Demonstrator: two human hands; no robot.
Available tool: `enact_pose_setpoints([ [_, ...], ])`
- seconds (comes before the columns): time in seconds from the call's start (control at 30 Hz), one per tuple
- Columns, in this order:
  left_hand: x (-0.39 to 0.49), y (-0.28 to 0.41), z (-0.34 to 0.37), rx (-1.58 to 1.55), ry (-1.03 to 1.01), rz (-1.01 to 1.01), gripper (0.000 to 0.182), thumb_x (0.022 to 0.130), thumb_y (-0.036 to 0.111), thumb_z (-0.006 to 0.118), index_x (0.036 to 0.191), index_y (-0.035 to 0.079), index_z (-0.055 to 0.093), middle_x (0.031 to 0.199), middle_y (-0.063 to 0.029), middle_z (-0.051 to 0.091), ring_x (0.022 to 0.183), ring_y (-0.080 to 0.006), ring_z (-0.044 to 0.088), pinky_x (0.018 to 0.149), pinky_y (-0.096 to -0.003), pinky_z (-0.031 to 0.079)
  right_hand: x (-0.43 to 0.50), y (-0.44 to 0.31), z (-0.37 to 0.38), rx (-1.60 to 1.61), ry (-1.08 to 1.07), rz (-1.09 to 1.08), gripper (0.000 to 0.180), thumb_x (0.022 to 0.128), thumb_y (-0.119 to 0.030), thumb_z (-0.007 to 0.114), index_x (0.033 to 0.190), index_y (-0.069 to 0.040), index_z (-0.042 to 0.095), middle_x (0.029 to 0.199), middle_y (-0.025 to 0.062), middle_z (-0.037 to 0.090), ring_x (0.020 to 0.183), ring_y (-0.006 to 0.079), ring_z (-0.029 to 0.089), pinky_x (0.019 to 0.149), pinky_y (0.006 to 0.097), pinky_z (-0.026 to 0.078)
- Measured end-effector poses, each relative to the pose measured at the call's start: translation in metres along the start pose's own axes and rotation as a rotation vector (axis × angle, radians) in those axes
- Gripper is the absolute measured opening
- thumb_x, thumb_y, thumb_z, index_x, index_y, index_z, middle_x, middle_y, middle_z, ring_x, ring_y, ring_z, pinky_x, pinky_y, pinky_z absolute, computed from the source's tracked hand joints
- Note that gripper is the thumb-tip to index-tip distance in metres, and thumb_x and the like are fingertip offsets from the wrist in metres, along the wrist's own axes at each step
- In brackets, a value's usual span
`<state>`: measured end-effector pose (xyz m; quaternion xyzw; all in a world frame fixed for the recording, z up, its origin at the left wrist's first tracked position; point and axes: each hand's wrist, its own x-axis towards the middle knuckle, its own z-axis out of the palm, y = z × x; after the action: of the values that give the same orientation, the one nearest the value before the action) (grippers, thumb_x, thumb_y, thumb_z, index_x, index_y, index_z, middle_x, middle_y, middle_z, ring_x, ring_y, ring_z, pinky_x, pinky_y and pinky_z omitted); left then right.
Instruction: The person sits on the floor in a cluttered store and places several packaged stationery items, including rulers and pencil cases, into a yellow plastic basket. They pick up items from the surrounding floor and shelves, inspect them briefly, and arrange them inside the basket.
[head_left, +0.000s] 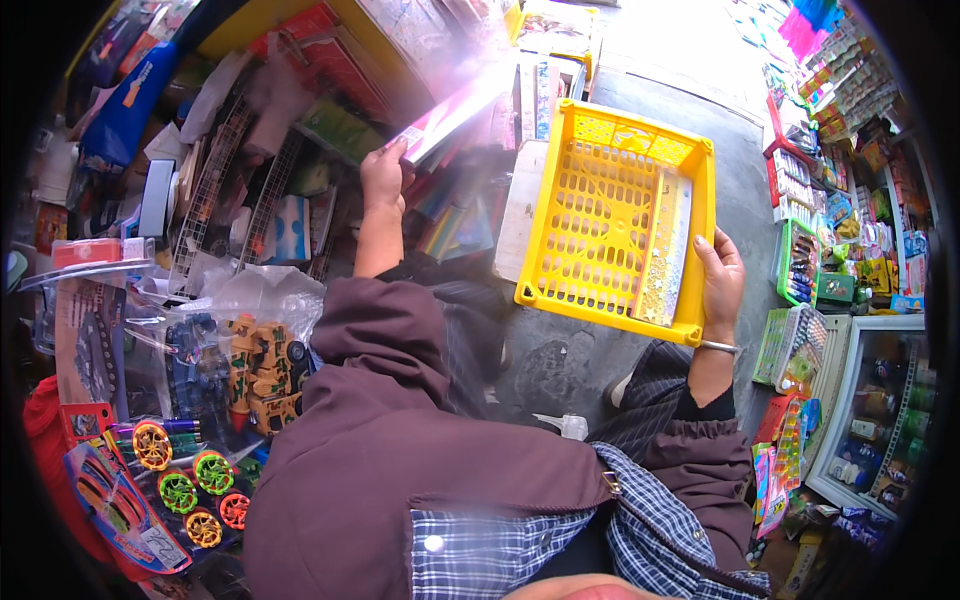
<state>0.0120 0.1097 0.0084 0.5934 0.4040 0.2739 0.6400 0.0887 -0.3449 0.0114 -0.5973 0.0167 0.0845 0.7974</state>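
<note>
My left hand grips the near end of a long, flat pink-and-white packet, whose far part is washed out by glare. In my right hand is the right side wall of a yellow plastic basket, tilted so that its slotted floor faces me. Against the basket's right inner side lie flat strips patterned with gold and blue stars. The thumb rests over the rim, while most of the right fingers are hidden behind the wall. Below the left hand are colourful packets in clear wrap.
Wire racks and stacked goods crowd the left. Bagged toy vehicles and toy wheels lie nearer me. A pale board stands behind the basket. On the right are a glass-fronted case and a green-edged tray.
</note>
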Motion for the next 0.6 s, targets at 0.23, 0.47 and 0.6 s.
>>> enact_pose_setpoints([
  [0.23, -0.112, 0.063, 0.045, -0.485, -0.714, -0.165, 0.033, 0.09, 0.016, 0.063, 0.117, 0.0, 0.053, 0.101, -0.0074, 0.066, 0.084, -0.0153, 0.065, 0.074, -0.0278, 0.053, -0.001, -0.008, 0.015, -0.025, 0.114, -0.003, 0.037, 0.094, -0.013, 0.061, 0.123, 0.007, 0.053, 0.114, 0.0116, 0.062, 0.098, 0.0139, 0.061, 0.083, 0.0277, 0.051],
  [0.47, -0.235, 0.035, 0.114, -0.14, -1.074, -0.142, 0.036, 0.087, 0.01, 0.07, 0.112, -0.003, 0.048, 0.099, -0.011, 0.063, 0.087, -0.0151, 0.063, 0.076, -0.0285, 0.052, -0.013, -0.055, 0.012, 0.415, 0.009, -0.202, 0.055, 0.098, -0.05, 0.044, 0.128, -0.004, 0.049, 0.123, 0.0187, 0.058, 0.111, 0.0295, 0.059, 0.098, 0.0433, 0.045],
  [0.6, -0.263, 0.024, 0.127, -0.011, -1.236, 0.019, 0.029, 0.087, 0.006, 0.069, 0.106, -0.001, 0.048, 0.096, -0.0086, 0.062, 0.087, -0.013, 0.062, 0.077, -0.0265, 0.05, -0.02, -0.064, 0.014, 0.648, 0.086, -0.004, 0.045, 0.097, -0.044, 0.05, 0.118, -0.005, 0.051, 0.103, 0.0135, 0.062, 0.09, 0.0262, 0.064, 0.078, 0.0368, 0.054],
])
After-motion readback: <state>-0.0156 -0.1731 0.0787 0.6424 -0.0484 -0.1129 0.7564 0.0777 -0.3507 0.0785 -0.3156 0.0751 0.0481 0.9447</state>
